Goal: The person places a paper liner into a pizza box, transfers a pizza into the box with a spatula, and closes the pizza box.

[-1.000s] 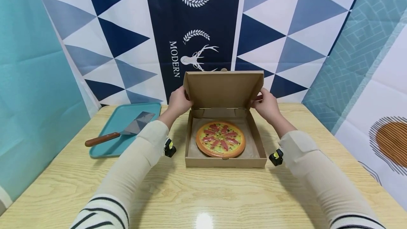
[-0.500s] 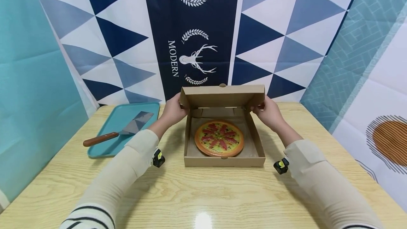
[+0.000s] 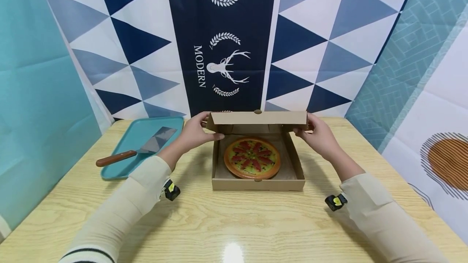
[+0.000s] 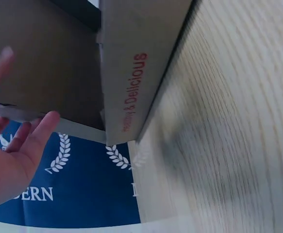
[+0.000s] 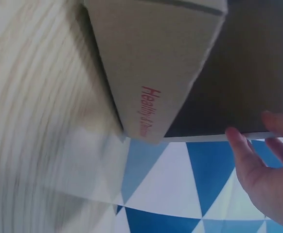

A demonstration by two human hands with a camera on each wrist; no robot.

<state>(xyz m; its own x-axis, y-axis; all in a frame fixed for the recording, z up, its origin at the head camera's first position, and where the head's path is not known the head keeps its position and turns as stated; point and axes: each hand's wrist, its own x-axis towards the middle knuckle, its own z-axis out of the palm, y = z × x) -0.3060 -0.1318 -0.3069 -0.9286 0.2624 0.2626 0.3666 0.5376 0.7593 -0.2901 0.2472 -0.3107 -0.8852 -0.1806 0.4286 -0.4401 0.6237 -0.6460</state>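
Observation:
A brown cardboard pizza box stands on the table, its lid tilted well down over the back part. Inside lies a round pizza with red strips on top. My left hand holds the lid's left side, thumb stretched out below the edge and fingers behind. On the other side my right hand holds the lid's right edge between thumb and fingers. In the left wrist view the left hand has its fingertips at the lid's edge. The right wrist view shows the right hand likewise.
To the left of the box is a blue tray. A pizza server lies across it, its wooden handle sticking out over the tray's left rim. A patterned cloth hangs behind the table.
The lid has swung down and forward from nearly upright. Both hands have moved down with it, and the forearms have spread outward. The pizza and tray stay in place.

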